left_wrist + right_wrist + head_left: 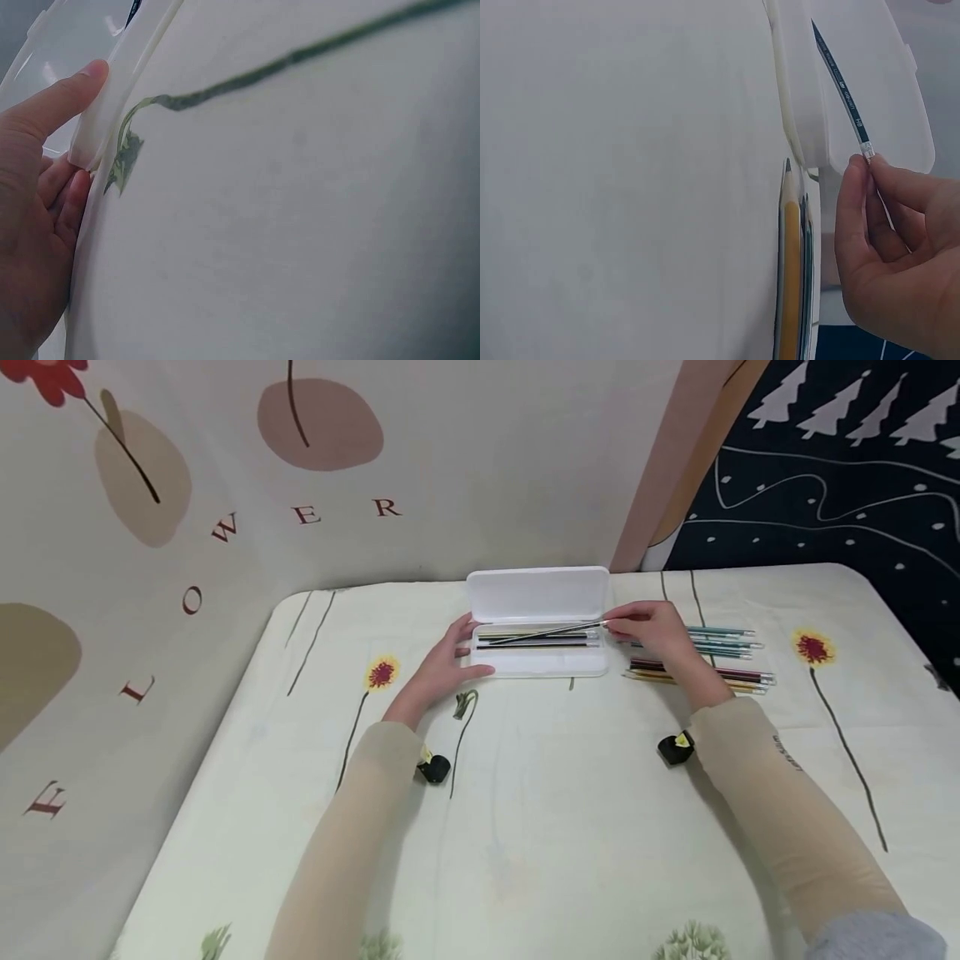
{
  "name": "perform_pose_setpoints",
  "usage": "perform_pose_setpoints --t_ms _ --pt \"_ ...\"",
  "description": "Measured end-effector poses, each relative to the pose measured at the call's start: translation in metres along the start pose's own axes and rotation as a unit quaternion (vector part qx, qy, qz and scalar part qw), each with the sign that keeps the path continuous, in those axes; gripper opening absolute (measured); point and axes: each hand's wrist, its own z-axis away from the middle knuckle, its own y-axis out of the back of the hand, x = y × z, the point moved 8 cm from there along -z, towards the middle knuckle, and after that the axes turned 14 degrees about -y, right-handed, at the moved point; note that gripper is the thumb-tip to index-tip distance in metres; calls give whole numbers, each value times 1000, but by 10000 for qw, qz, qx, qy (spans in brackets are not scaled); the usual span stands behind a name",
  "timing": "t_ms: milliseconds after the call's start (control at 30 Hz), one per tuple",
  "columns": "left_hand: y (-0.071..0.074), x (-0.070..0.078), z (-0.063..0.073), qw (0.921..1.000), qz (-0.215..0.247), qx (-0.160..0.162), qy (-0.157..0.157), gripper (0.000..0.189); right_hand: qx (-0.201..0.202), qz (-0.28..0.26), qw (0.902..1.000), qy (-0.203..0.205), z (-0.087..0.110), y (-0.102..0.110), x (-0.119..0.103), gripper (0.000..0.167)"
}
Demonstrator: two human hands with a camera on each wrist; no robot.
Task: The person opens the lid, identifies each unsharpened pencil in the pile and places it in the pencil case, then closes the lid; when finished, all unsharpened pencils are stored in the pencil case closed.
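Note:
A white plastic pencil case [537, 665] lies with its lid [537, 595] raised at the back, and several pencils lie lengthwise inside. My left hand [438, 668] holds the case's left end. In the left wrist view, its thumb [84, 84] rests on the side wall and the other fingers curl by the corner. At the right end, my right hand [654, 628] pinches a dark green pencil [844, 90] by its end. That pencil slants over the ones in the case, point towards the left; whether it touches them I cannot tell.
Right of the case, under and beside my right forearm, lie teal pencils [723, 644] and a group of dark red, black and yellow pencils [738, 677]. A white flower-printed cloth [555, 810] covers the table. A pale printed curtain [487, 460] hangs behind.

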Motion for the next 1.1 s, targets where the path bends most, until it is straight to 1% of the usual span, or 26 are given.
perform_pose_setpoints --t_ms 167,367,567,733,833,933,1100 --pt "2 4 -2 10000 -7 -11 -36 100 10 209 9997 101 0 -4 -6 33" --pt "2 5 -3 10000 10 5 -39 100 107 775 9969 107 -2 -6 -10 30" --pt "3 5 -2 10000 -34 47 -11 100 139 945 9953 182 1 -3 -12 31" --pt "5 0 3 9999 -85 51 79 100 184 995 9948 141 5 9 -9 36" --pt "6 -2 5 9999 -86 76 81 100 225 1015 9945 106 7 19 -7 37" --pt "5 0 5 9999 -75 90 32 101 320 966 9948 61 10 31 -2 39" --pt "2 3 2 10000 -20 6 -4 101 452 859 9953 26 18 54 9 44"
